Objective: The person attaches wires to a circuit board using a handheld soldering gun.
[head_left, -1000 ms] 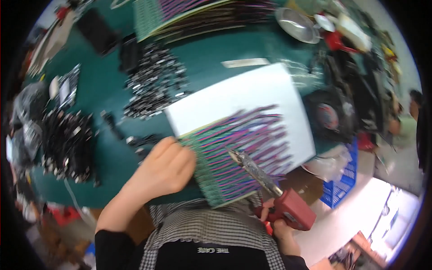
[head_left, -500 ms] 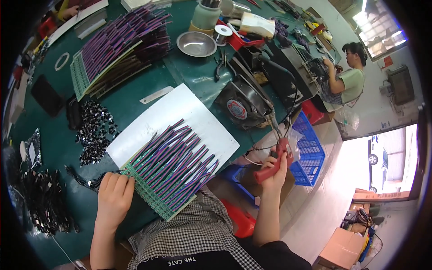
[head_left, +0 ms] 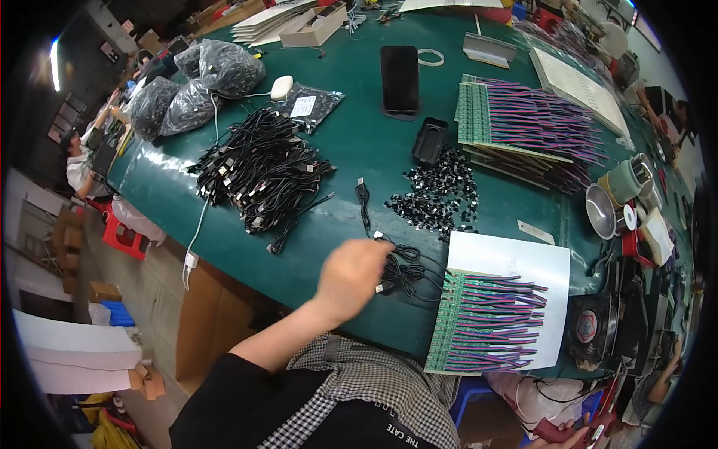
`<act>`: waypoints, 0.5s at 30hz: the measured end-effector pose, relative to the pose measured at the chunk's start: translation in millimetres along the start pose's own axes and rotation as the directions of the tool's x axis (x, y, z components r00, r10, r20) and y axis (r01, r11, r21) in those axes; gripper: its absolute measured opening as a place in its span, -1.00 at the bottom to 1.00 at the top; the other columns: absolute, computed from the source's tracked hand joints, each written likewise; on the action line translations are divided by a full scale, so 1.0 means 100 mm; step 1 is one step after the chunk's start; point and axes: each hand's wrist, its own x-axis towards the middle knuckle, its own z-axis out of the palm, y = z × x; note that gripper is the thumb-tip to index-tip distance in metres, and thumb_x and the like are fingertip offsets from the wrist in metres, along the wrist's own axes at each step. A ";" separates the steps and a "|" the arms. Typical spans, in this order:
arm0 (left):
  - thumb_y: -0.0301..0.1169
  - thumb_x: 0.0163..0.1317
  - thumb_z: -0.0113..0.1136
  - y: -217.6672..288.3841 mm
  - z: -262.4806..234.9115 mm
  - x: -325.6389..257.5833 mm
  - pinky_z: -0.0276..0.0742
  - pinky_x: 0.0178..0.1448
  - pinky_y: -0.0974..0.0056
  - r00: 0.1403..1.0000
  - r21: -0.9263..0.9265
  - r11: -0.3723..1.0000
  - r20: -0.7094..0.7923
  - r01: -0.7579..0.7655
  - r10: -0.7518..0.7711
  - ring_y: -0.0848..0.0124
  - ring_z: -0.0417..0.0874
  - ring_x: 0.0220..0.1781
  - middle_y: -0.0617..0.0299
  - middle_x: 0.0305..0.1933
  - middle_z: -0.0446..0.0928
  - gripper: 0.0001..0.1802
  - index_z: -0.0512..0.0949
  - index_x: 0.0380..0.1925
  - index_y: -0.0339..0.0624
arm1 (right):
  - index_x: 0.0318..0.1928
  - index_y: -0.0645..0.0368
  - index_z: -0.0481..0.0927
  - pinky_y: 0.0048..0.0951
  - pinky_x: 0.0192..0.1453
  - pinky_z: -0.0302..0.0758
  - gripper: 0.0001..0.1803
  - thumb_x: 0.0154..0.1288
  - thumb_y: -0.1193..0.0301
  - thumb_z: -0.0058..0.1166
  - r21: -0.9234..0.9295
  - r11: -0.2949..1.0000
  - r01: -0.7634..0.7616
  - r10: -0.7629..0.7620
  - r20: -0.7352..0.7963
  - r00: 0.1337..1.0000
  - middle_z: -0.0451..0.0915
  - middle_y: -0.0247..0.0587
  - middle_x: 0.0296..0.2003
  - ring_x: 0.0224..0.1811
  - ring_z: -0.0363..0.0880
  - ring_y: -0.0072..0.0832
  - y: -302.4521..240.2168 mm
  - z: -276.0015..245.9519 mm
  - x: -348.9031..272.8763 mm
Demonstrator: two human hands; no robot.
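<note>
My left hand [head_left: 350,278] is a little blurred, its fingers curled over black USB cables [head_left: 407,278] beside the green circuit board panel [head_left: 444,325]. What its fingertips hold, if anything, is hidden. Several of these cables run to the panel's left edge. Rows of red, blue and black wires stick out from the panel to the right, over a white sheet [head_left: 508,253]. At the lower right edge, partly cut off, my right hand [head_left: 573,438] grips the red handle of a soldering gun [head_left: 552,432].
Black cables [head_left: 258,172] are heaped at the left. Small black parts [head_left: 441,196] lie behind the panel, near a phone [head_left: 400,78]. Wired panels [head_left: 523,127] are stacked at the far right. A fan [head_left: 591,326] and a metal bowl [head_left: 600,212] stand at the right.
The view has swung left. My left hand has moved off the panel's edge to the cables left of it. My right hand still holds the soldering gun.
</note>
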 end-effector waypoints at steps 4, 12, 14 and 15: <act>-0.62 0.14 0.07 -0.71 -0.17 0.05 0.45 0.04 0.06 0.957 0.110 0.952 -0.069 0.287 -0.281 -0.02 0.51 -0.04 -0.06 -0.13 0.49 -0.75 0.49 -0.14 -0.37 | 0.21 0.34 0.36 -0.31 -0.24 0.59 -0.29 0.07 0.42 0.38 -0.079 0.994 0.072 -0.074 -0.019 0.997 0.56 0.08 -0.17 -0.26 0.62 -0.20 -0.06 -0.04 -0.02; -0.50 0.09 0.22 -1.09 -0.10 0.31 0.50 -0.15 0.07 0.944 0.472 0.830 -0.016 0.297 -0.328 0.10 0.57 -0.19 0.11 -0.34 0.51 -0.90 0.56 -0.36 -0.25 | 0.19 0.33 0.34 -0.39 -0.30 0.49 -0.40 0.24 0.29 0.24 0.105 0.994 0.025 -0.021 -0.034 0.999 0.52 -0.03 -0.15 -0.37 0.50 -0.36 -0.35 -0.14 -0.09; -0.46 0.06 0.22 -1.13 -0.07 0.32 0.55 -0.19 0.13 0.979 0.552 0.816 -0.001 0.171 -0.205 0.14 0.56 -0.22 0.13 -0.38 0.48 -0.89 0.48 -0.53 -0.20 | 0.18 0.32 0.34 -0.47 -0.31 0.45 -0.44 0.29 0.26 0.16 0.266 0.960 -0.087 0.085 0.019 0.996 0.51 -0.06 -0.12 -0.39 0.45 -0.44 -0.46 -0.35 -0.10; -0.48 0.09 0.20 -1.15 -0.07 0.32 0.53 -0.20 0.13 0.984 0.543 0.828 0.017 0.139 -0.176 0.14 0.58 -0.22 0.12 -0.38 0.52 -0.93 0.50 -0.50 -0.21 | 0.18 0.31 0.34 -0.50 -0.32 0.43 -0.46 0.32 0.25 0.12 0.333 0.933 -0.140 0.133 0.044 0.990 0.51 -0.08 -0.11 -0.40 0.43 -0.48 -0.55 -0.48 -0.12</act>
